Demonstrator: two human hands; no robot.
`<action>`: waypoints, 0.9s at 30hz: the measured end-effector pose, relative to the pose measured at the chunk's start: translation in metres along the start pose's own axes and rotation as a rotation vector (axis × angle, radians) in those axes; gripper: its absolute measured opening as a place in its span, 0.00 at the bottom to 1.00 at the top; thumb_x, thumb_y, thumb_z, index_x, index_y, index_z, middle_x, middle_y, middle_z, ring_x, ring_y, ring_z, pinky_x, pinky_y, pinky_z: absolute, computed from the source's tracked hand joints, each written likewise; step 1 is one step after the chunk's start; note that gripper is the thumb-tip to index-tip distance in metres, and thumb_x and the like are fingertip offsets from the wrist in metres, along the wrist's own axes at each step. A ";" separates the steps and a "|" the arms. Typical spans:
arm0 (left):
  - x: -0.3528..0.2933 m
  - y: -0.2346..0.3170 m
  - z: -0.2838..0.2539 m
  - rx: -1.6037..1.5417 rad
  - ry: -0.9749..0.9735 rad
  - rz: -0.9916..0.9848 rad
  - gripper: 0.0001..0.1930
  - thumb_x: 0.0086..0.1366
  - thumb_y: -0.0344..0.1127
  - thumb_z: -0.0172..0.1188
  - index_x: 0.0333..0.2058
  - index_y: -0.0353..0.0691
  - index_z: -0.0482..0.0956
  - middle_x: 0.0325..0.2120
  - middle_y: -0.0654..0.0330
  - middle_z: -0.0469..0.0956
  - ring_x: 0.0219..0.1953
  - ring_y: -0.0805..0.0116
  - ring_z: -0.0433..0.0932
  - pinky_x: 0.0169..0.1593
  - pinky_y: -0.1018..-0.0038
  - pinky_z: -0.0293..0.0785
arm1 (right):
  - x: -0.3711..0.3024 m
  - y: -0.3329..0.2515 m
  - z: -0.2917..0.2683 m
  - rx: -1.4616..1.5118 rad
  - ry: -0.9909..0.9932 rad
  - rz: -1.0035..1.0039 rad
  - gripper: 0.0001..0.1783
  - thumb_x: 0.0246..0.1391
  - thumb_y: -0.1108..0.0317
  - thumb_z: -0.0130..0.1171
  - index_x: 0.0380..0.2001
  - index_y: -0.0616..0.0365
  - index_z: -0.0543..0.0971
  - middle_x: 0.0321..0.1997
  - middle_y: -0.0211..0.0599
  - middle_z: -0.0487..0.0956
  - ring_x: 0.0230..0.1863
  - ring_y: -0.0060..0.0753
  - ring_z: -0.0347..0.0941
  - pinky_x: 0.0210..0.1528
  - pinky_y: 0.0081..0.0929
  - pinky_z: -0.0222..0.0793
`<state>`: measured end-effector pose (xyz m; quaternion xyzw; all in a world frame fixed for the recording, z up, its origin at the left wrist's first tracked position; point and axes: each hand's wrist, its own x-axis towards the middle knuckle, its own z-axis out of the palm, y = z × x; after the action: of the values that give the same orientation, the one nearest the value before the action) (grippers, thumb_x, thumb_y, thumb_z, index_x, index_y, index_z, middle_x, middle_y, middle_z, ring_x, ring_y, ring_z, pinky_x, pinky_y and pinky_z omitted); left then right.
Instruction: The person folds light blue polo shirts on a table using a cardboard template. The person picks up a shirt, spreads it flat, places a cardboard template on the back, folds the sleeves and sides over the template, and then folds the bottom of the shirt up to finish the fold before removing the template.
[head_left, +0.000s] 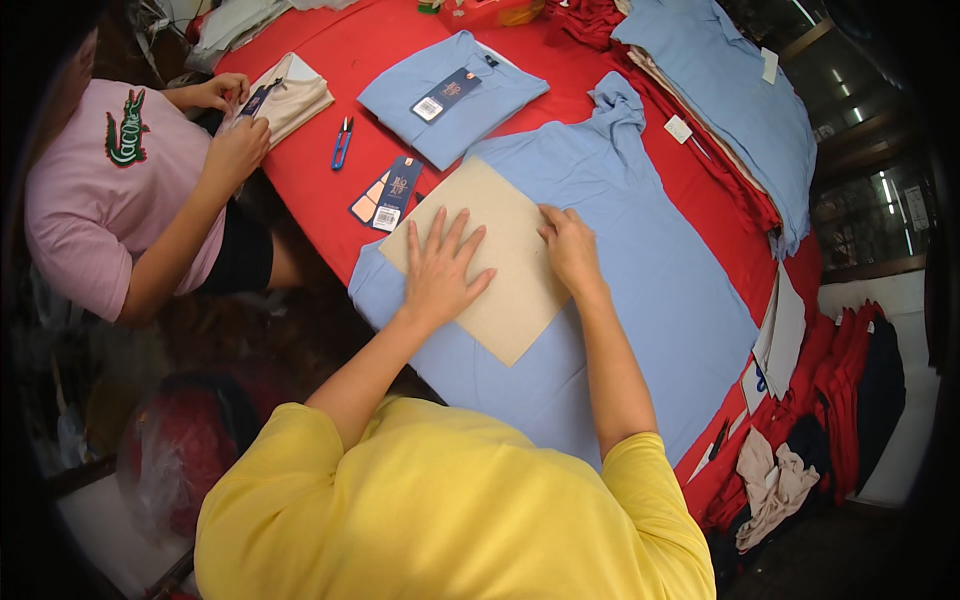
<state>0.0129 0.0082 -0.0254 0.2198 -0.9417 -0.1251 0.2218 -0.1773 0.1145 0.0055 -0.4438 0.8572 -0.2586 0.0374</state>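
Far left, co-worker in a pink shirt (85, 215), hands (238, 150) on a folded beige garment (306, 108). Next, on a red table covering (310, 195), one pair of blue-handled snips (341, 147), closely followed by dark hang tags (401, 182) just beside the card's upper-left edge. Left hand (440, 270): fingers spread wide, laid flat over the card's left half, gripping nothing. Beyond it, one folded blue garment (390, 95) bearing a hang tag. Centre, one stiff grey-beige card (512, 325), set cornerwise on a spread blue garment (660, 290), under the left fingers and against the right ones. Right hand (573, 250): fingers curled at the card's upper-right edge; whether they pinch card or cloth cannot be told. Far right, stacked blue cloth (730, 90) over red garments (735, 190).
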 end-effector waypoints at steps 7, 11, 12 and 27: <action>0.001 0.002 0.004 0.015 -0.024 -0.021 0.33 0.59 0.56 0.58 0.60 0.49 0.68 0.65 0.57 0.58 0.69 0.50 0.49 0.65 0.37 0.35 | -0.003 0.004 -0.002 -0.055 0.008 -0.061 0.18 0.55 0.68 0.58 0.50 0.54 0.77 0.41 0.45 0.73 0.45 0.49 0.70 0.47 0.43 0.67; 0.003 0.003 0.001 0.036 -0.033 -0.025 0.34 0.56 0.57 0.59 0.60 0.49 0.69 0.63 0.56 0.60 0.67 0.51 0.51 0.65 0.37 0.37 | -0.004 0.002 -0.003 -0.022 0.007 -0.035 0.18 0.52 0.70 0.61 0.49 0.55 0.78 0.40 0.44 0.73 0.46 0.47 0.67 0.48 0.39 0.66; 0.006 0.001 -0.001 0.025 -0.035 -0.005 0.35 0.55 0.58 0.60 0.59 0.49 0.69 0.62 0.56 0.61 0.67 0.51 0.52 0.66 0.38 0.37 | -0.003 0.000 -0.005 -0.002 0.001 -0.019 0.18 0.51 0.70 0.62 0.48 0.56 0.79 0.41 0.43 0.74 0.46 0.46 0.67 0.49 0.38 0.65; 0.024 -0.007 0.000 -0.021 -0.050 0.069 0.39 0.49 0.62 0.64 0.58 0.51 0.71 0.61 0.53 0.61 0.66 0.51 0.53 0.66 0.38 0.37 | 0.087 0.107 -0.077 -0.244 0.226 0.237 0.24 0.50 0.59 0.63 0.48 0.59 0.76 0.50 0.46 0.76 0.53 0.50 0.69 0.54 0.51 0.60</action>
<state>-0.0037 -0.0090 -0.0196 0.1814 -0.9526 -0.1329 0.2047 -0.3322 0.1287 0.0354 -0.3093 0.9270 -0.1951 -0.0830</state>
